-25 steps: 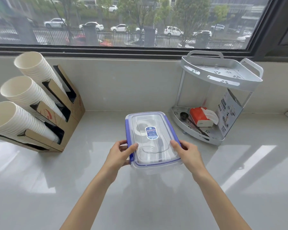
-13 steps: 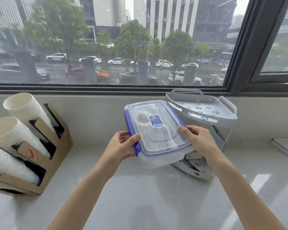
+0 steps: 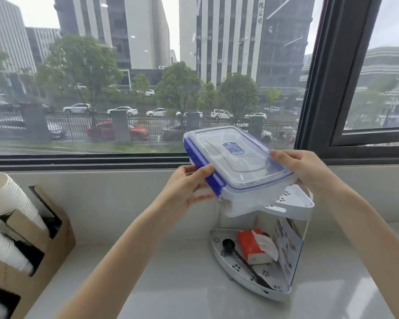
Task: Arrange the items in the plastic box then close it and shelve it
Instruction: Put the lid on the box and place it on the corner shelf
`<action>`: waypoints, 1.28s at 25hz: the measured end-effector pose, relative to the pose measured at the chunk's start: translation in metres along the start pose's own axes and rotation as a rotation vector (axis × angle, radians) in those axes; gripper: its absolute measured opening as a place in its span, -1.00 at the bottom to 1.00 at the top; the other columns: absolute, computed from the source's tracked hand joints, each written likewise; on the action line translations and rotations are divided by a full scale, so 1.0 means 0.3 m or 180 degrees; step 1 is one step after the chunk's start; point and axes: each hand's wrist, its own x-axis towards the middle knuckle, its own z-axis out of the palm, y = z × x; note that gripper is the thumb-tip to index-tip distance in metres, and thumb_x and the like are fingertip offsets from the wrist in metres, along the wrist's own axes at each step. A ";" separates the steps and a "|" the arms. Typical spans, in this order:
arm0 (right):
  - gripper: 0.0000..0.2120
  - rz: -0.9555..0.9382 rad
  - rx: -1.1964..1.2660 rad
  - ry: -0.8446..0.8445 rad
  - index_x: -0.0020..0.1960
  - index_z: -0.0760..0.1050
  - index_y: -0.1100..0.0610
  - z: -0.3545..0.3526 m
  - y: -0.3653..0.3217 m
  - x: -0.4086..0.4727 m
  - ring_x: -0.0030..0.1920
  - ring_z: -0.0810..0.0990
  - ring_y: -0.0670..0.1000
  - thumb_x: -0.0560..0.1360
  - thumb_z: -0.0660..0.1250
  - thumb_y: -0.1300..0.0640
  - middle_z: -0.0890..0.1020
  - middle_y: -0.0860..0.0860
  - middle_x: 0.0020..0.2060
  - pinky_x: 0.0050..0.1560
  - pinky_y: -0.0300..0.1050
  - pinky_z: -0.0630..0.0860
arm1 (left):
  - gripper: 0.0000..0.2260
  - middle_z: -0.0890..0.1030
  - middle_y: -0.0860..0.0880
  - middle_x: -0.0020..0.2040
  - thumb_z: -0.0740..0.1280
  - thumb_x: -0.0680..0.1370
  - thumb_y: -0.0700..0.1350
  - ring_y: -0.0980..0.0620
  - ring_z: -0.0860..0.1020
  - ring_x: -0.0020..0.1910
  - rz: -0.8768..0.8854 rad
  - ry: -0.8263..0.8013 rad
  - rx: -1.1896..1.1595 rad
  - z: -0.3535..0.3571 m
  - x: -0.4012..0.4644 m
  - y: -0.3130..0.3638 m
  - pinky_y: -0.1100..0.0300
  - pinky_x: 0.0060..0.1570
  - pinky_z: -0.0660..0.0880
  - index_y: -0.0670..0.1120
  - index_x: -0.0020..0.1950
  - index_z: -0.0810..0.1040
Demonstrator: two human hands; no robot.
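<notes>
One plastic box (image 3: 237,166), lid shut with blue clips, is gripped at its ends by two hands: left hand (image 3: 184,189), right hand (image 3: 306,171). Compared with the earlier frame, it is raised higher, over the top tier of one two-tier corner shelf (image 3: 293,203). Pale counter (image 3: 182,284) below a window (image 3: 124,77); paper cups (image 3: 7,203) at left.

we count one plastic box (image 3: 237,166), closed, gripped by two hands, left hand (image 3: 184,187) and right hand (image 3: 306,171). one two-tier shelf (image 3: 293,203) carries one black scoop (image 3: 228,245) and one red tissue pack (image 3: 251,247). one cardboard cup holder (image 3: 53,245) shows two cup stacks.
</notes>
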 end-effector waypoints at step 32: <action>-0.73 0.0446 -0.0346 0.0539 0.04 0.62 0.14 -0.110 0.283 0.430 -0.10 0.43 0.02 0.39 0.42 0.03 0.57 0.04 -0.12 -0.11 -0.11 0.39 | -0.88 0.61 -0.10 -0.25 0.34 0.47 -0.18 0.06 0.62 -0.34 -0.0868 -0.0015 -0.0189 0.195 0.375 -0.166 0.29 -0.39 0.60 -0.20 -0.05 0.49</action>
